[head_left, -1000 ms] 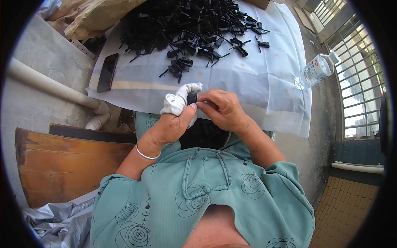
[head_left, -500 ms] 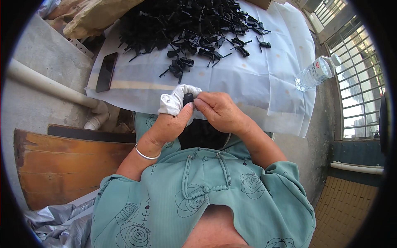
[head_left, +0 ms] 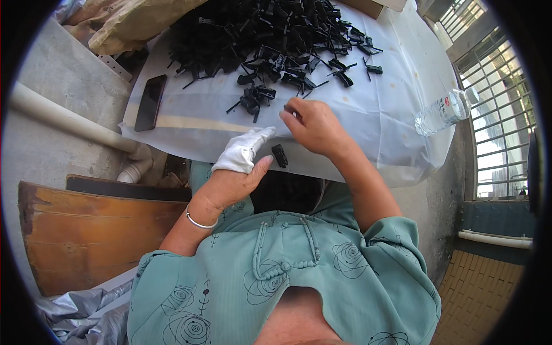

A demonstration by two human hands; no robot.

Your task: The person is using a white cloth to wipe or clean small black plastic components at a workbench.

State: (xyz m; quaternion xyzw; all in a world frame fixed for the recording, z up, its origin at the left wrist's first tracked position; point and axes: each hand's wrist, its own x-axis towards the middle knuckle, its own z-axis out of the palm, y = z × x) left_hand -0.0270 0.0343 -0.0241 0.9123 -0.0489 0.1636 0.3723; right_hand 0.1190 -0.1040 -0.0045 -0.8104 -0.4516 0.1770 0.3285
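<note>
My left hand (head_left: 233, 172) rests at the near edge of the white-covered table (head_left: 368, 132), its fingers wrapped in white cloth and spread, holding nothing. A small black plastic part (head_left: 279, 155) lies on the sheet just right of its thumb. My right hand (head_left: 313, 126) reaches forward over the sheet with its fingers curled. A dark bit shows at its fingertips, and I cannot make out whether it is gripped. A few loose black parts (head_left: 253, 100) lie just beyond it, and a big pile of black plastic parts (head_left: 259, 34) covers the far side.
A dark phone (head_left: 150, 102) lies at the table's left edge. A clear water bottle (head_left: 445, 112) lies on its right side. A white pipe (head_left: 69, 123) and a wooden board (head_left: 92, 236) are at the left, and window bars (head_left: 500, 103) at the right.
Both hands were together near my chest around a small black part. Now they are apart: the part lies on the sheet and my right hand has reached forward toward the pile.
</note>
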